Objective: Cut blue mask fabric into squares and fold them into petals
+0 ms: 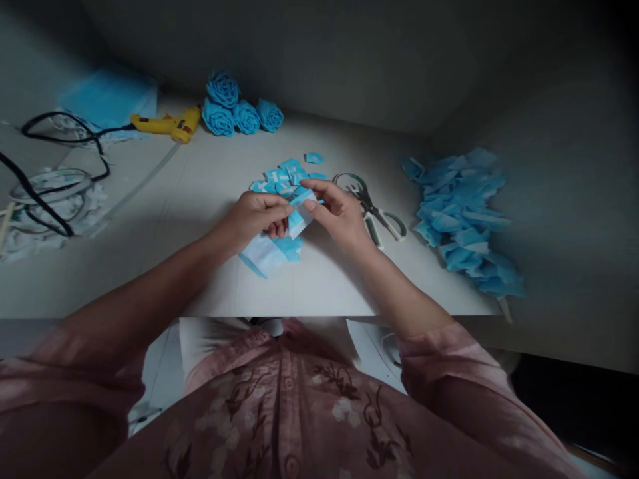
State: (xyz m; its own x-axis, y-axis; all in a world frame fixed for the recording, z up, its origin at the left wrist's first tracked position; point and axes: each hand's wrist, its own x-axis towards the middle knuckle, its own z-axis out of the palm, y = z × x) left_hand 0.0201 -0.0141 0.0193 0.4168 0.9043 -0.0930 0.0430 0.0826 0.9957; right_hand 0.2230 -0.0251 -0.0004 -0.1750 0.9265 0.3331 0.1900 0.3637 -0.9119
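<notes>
Between my two hands is a small blue-and-white piece of sheet material point(301, 219), held above the white table point(329, 279). My left hand point(257, 216) pinches its left edge between thumb and fingers. On its right side, the thumb and fingers of my right hand point(339, 211) close on the same piece. Just beyond my hands lie several small cut blue pieces point(289, 171). Under and nearer to me than my left hand rests a larger white and blue piece point(264, 256). Scissors point(372, 207) lie right of my right hand, their blades partly apart.
Several rolled blue flowers point(222, 90) sit at the back. A yellow glue gun point(187, 126) with a black cord lies left of them, near a blue sheet point(110, 96). A round frame point(50, 185) rests on scraps at left. Blue pieces point(464, 213) are heaped at right.
</notes>
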